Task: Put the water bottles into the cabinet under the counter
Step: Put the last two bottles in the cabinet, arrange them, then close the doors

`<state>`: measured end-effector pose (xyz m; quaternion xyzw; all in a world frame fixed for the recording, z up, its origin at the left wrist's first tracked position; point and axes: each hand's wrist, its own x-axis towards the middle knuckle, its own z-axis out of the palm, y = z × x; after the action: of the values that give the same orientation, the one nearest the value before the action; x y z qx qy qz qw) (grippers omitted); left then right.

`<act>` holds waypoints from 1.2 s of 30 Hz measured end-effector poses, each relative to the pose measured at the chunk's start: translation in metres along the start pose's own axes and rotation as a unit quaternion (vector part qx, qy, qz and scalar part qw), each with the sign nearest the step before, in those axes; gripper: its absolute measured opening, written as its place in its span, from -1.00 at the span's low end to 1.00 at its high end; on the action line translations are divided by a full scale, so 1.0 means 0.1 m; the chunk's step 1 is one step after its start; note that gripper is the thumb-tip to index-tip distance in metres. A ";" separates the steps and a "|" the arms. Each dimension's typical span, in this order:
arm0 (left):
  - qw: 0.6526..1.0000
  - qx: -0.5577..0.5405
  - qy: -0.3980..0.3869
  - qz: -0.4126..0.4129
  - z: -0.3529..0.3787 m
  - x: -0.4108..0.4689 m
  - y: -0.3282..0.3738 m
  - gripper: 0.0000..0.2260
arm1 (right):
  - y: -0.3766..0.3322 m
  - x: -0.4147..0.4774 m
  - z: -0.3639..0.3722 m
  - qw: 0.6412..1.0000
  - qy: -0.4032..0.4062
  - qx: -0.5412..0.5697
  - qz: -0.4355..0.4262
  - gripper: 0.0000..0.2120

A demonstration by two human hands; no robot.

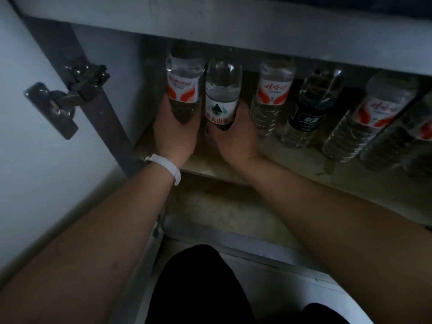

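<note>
Stained cabinet shelf (292,160), water bottles (272,94) standing upright in a row

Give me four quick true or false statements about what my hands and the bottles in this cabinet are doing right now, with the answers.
1. The left hand grips a red-label bottle. True.
2. The right hand holds nothing. False: it grips the green-label bottle.
3. A black-label bottle stands on the shelf to the right of both hands. True.
4. The white wristband is on the right wrist. False: it is on the left wrist.
</note>
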<state>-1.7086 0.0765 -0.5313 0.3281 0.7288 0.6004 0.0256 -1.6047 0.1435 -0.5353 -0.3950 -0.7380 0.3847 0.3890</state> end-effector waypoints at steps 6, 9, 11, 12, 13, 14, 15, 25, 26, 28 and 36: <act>0.999 -0.024 0.020 0.016 0.06 0.20 -0.14 -0.57 | 0.00 0.19 0.14 1.000 0.025 -0.011 -0.009 -0.37; 0.999 -0.030 0.009 0.029 0.11 0.28 -0.18 -0.58 | 0.03 0.25 0.18 0.999 0.037 -0.023 -0.019 -0.35; 0.999 -0.037 0.006 0.033 0.13 0.31 -0.19 -0.58 | 0.06 0.29 0.20 0.998 0.040 -0.031 -0.024 -0.35; 0.999 -0.039 0.007 0.035 0.14 0.32 -0.20 -0.56 | 0.08 0.31 0.21 0.998 0.041 -0.033 -0.026 -0.35; 0.999 -0.040 0.006 0.037 0.15 0.32 -0.21 -0.54 | 0.09 0.32 0.21 0.998 0.044 -0.034 -0.027 -0.34; 0.998 -0.041 0.002 0.038 0.15 0.33 -0.22 -0.52 | 0.10 0.33 0.22 0.998 0.046 -0.033 -0.028 -0.34; 0.998 -0.043 -0.001 0.038 0.15 0.34 -0.23 -0.52 | 0.10 0.34 0.22 0.998 0.046 -0.032 -0.028 -0.34; 0.999 -0.036 -0.029 0.005 0.11 0.34 -0.28 -0.42 | 0.06 0.31 0.10 1.000 -0.018 -0.010 0.010 -0.33; 0.999 -0.030 -0.021 0.002 0.09 0.30 -0.27 -0.43 | 0.04 0.29 0.07 1.000 -0.024 -0.006 0.012 -0.32; 1.000 -0.007 -0.014 0.006 0.05 0.19 -0.24 -0.48 | 0.00 0.23 -0.01 0.999 -0.031 0.002 0.007 -0.32; 0.974 0.163 -0.121 0.102 -0.29 -0.53 -0.03 -0.53 | -0.20 -0.28 -0.52 0.978 -0.122 -0.159 -0.049 -0.48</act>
<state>-1.6810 0.0246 -0.5452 0.4710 0.7711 0.4285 -0.0016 -1.5540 0.1240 -0.5045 -0.3655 -0.8502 0.2877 0.2468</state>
